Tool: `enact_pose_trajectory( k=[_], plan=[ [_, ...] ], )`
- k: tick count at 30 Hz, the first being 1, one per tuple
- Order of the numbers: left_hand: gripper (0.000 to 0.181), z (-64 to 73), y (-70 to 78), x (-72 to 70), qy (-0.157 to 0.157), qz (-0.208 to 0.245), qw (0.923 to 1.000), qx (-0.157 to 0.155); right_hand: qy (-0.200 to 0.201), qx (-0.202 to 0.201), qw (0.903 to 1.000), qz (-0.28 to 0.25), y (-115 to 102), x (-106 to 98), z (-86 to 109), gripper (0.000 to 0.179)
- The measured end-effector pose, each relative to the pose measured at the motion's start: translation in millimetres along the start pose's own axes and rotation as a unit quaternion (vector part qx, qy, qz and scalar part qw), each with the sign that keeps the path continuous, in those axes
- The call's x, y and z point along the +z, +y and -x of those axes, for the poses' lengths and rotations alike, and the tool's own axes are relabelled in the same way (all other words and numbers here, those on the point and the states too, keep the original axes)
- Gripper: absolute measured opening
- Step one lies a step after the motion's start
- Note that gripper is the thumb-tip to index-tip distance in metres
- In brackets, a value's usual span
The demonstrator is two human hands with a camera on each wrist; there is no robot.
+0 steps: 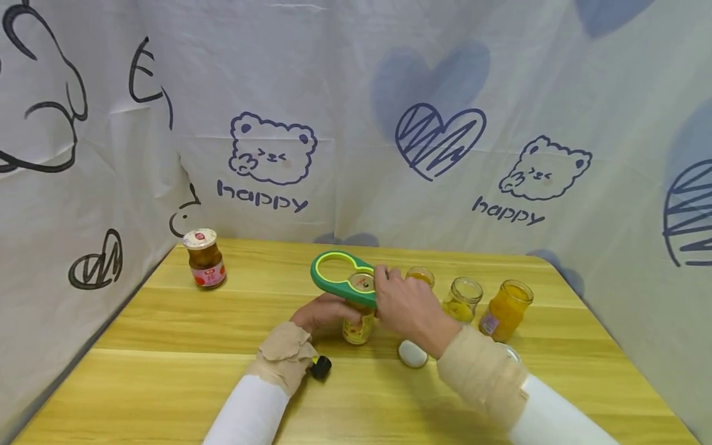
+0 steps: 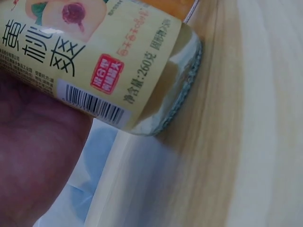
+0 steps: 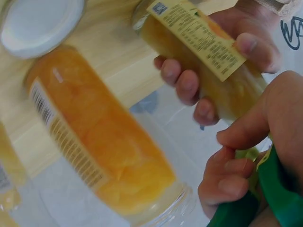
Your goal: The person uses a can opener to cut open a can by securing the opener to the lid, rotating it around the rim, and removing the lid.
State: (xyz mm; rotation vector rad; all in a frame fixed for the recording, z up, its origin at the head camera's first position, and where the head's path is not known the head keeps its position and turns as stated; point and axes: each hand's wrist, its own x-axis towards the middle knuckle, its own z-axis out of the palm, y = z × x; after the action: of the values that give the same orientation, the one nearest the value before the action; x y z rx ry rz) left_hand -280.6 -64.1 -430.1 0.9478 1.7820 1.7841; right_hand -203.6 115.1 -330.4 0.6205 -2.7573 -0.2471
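Note:
A glass jar of yellow peaches with a cream label stands near the middle of the table, its base touching the wood or just above it; I cannot tell which. My left hand grips its body from the left, the fingers wrapped round the glass in the right wrist view. Over the jar's lid sits a green jar opener with lime-edged rings, the smaller ring round the lid. My right hand grips the opener's handle end; in the right wrist view its fingers curl round the green plastic.
To the right stand lidless jars: one of orange fruit, one of yellow fruit and another behind. A white lid lies near my right wrist, another partly behind the forearm. A pink-labelled jar stands far left.

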Motion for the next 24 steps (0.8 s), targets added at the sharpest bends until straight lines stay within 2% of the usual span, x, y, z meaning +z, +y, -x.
enact_pose_trajectory(
  k=[6,13,15,20,24],
  plan=[
    [0.061,1.0,2.8,-0.7,-0.015,0.026,0.9993,0.021,-0.022,-0.033,0.9992,-0.006,7,-3,-3.0,0.054],
    [0.053,-0.7,7.7,-1.4,-0.088,0.056,0.9927,0.062,-0.014,-0.072,0.9971,0.02,14,-5,-3.3,0.06],
    [0.053,0.1,11.8,-0.4,-0.097,0.057,0.9915,0.066,-0.017,-0.077,0.9965,0.028,15,-7,-3.6,0.06],
    [0.055,2.6,24.6,4.6,-0.103,0.049,0.9914,0.064,-0.021,-0.088,0.9947,0.05,18,-9,-4.4,0.051],
    [0.057,3.3,27.1,6.1,-0.103,0.042,0.9915,0.067,-0.003,-0.101,0.9925,0.07,20,-11,-4.8,0.044]
  ],
)
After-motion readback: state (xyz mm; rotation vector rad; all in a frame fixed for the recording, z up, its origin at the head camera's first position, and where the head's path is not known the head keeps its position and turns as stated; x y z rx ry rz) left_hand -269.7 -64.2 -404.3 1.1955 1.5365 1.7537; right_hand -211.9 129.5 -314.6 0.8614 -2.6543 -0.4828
